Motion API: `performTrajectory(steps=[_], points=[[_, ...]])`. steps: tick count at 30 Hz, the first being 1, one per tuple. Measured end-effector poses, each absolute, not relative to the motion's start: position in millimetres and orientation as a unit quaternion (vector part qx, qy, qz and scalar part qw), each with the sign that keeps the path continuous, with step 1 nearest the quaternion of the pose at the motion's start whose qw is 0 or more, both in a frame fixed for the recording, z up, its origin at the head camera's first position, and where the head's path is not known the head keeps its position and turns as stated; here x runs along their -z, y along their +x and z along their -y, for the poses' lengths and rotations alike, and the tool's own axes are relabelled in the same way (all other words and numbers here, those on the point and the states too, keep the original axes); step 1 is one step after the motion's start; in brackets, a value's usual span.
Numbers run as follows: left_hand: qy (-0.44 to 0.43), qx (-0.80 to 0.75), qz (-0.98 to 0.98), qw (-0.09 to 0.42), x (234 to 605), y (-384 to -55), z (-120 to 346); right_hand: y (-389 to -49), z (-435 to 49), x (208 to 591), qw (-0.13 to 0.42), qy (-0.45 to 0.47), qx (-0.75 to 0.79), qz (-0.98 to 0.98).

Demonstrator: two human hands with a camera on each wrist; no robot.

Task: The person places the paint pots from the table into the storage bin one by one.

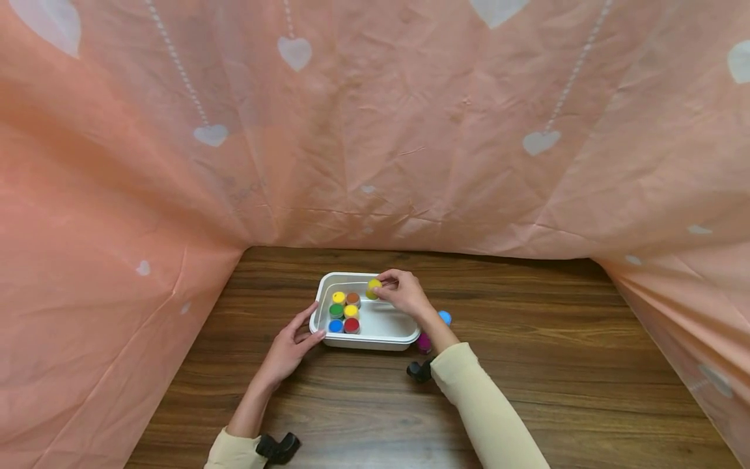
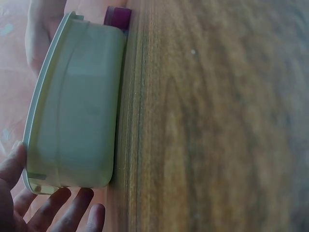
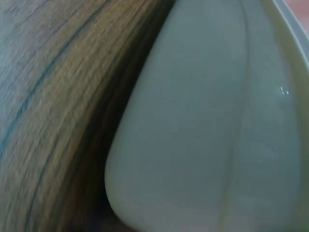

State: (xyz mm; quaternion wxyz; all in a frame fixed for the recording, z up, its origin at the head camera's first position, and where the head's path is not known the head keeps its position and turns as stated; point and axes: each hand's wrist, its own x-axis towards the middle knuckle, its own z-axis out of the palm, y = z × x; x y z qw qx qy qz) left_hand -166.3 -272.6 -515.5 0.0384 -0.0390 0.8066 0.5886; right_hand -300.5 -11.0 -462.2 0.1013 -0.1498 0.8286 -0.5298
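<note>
In the head view a white plastic tray stands on the wooden table. Several small paint jars sit in its left part: two yellow, plus a brown jar, a green jar, a blue jar and a red jar. My left hand grips the tray's near left corner, thumb on the rim and fingers at the end wall, as the left wrist view also shows. Above the tray's inside, my right hand pinches a yellow jar between thumb and fingers. The right wrist view shows only tray wall and table.
Right of the tray, partly behind my right forearm, are a magenta jar and a light blue jar on the table. A peach curtain with white hearts closes off the back and both sides.
</note>
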Motion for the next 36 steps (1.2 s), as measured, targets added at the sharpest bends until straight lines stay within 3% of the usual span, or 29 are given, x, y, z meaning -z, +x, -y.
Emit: performTrajectory(steps=[36], points=[[-0.036,-0.591,-0.805,0.032,517.1,-165.3,273.3,-297.6,45.0,488.2,0.088,-0.104,0.434,-0.89]])
